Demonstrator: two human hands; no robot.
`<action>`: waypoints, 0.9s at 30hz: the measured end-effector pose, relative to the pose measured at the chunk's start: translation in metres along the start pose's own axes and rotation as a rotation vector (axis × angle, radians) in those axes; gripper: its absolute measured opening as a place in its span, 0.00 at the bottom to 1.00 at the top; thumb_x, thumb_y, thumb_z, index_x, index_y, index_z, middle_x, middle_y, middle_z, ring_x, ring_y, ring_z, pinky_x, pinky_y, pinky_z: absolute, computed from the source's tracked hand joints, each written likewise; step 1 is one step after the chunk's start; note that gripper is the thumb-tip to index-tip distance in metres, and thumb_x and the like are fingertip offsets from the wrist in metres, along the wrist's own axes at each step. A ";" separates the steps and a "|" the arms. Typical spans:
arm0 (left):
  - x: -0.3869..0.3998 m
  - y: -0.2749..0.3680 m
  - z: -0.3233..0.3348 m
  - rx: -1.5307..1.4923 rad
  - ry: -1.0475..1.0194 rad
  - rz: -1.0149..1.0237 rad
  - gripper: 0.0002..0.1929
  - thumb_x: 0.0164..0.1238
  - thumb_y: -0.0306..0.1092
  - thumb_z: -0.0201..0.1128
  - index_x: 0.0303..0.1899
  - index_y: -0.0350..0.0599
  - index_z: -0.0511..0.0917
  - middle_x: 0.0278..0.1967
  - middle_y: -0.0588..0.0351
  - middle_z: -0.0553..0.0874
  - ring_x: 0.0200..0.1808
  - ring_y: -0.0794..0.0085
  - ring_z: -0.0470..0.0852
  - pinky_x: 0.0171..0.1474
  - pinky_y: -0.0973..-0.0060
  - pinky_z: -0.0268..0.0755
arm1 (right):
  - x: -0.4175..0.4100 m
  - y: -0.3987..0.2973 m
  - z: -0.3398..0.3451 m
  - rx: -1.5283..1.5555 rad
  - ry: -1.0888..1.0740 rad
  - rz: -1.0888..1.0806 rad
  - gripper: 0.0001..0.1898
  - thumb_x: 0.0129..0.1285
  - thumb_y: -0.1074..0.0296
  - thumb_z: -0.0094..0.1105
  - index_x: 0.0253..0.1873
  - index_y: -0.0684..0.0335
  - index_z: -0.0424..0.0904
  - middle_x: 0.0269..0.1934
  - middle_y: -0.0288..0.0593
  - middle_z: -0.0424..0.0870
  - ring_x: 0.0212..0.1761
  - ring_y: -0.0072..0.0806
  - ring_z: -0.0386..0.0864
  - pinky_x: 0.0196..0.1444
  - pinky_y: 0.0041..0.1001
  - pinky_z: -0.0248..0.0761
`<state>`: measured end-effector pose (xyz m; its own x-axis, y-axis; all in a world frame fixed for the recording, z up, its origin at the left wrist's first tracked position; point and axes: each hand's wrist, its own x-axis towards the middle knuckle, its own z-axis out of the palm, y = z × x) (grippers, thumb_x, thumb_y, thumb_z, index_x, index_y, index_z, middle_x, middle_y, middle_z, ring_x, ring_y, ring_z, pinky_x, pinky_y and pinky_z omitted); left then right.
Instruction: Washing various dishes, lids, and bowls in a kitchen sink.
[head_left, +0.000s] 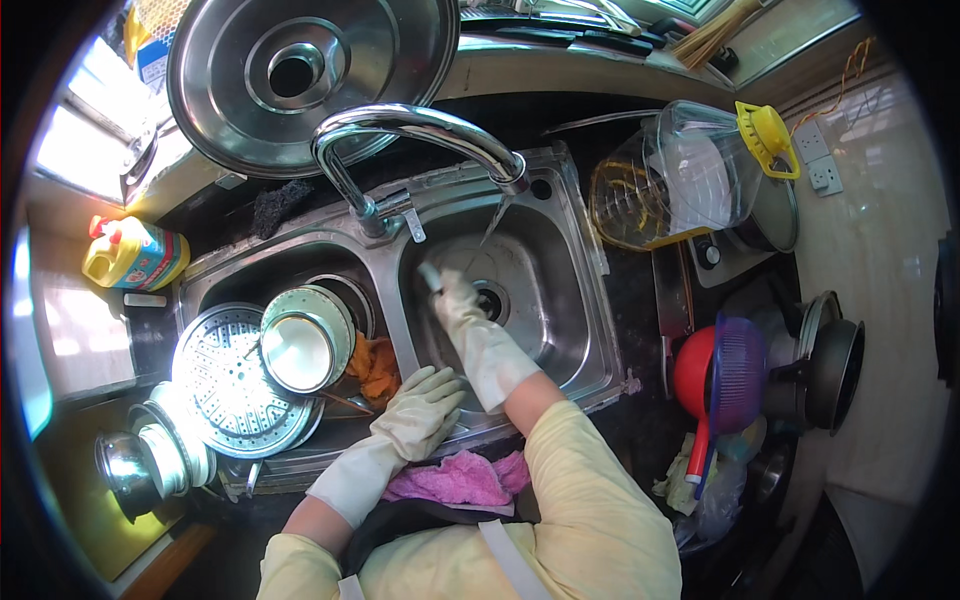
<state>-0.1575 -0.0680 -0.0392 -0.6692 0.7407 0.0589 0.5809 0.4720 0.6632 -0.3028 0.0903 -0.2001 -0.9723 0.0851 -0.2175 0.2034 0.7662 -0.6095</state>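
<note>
My right hand (459, 300), in a cream rubber glove, reaches into the right basin (555, 330) of a steel double sink. It grips a small pale object (430, 276), too blurred to name, near the basin's left wall. Beside the hand is the drain (491, 301). A thin stream of water falls from the chrome faucet (420, 120) just beyond it. My left hand (420, 412), gloved likewise, lies flat on the sink's front rim by the divider, with nothing in it. An orange cloth (375, 371) sits close to its fingers in the left basin.
A perforated steamer plate (232, 390) and stacked bowls (300, 352) fill much of the left basin. A yellow bottle (139, 251) stands far left. A large steel lid (225, 82) leans behind the faucet. To the right are a clear plastic jug (637, 180), a red ladle (694, 367) and a purple colander (739, 375).
</note>
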 end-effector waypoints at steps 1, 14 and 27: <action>-0.004 -0.001 0.000 0.001 -0.003 -0.016 0.17 0.71 0.36 0.63 0.57 0.39 0.84 0.62 0.46 0.85 0.71 0.51 0.77 0.78 0.53 0.61 | -0.002 -0.006 -0.001 0.104 0.312 0.103 0.11 0.59 0.70 0.71 0.47 0.59 0.83 0.36 0.56 0.85 0.43 0.57 0.86 0.50 0.47 0.79; -0.024 -0.006 -0.009 0.032 -0.012 -0.080 0.18 0.71 0.36 0.62 0.58 0.39 0.83 0.61 0.44 0.85 0.71 0.49 0.77 0.77 0.53 0.62 | 0.067 -0.048 -0.010 0.385 0.594 0.107 0.04 0.66 0.70 0.59 0.42 0.60 0.82 0.39 0.48 0.83 0.42 0.45 0.83 0.44 0.42 0.75; -0.021 -0.005 -0.008 0.035 -0.049 -0.079 0.18 0.75 0.38 0.59 0.60 0.42 0.83 0.64 0.47 0.84 0.73 0.52 0.75 0.79 0.53 0.59 | -0.065 0.016 0.019 -0.383 -0.979 -0.363 0.10 0.60 0.70 0.65 0.46 0.58 0.88 0.49 0.52 0.89 0.57 0.49 0.86 0.58 0.41 0.79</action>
<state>-0.1500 -0.0893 -0.0378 -0.6905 0.7227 -0.0301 0.5433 0.5456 0.6381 -0.2341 0.0848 -0.2097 -0.4223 -0.5939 -0.6848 -0.2876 0.8042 -0.5201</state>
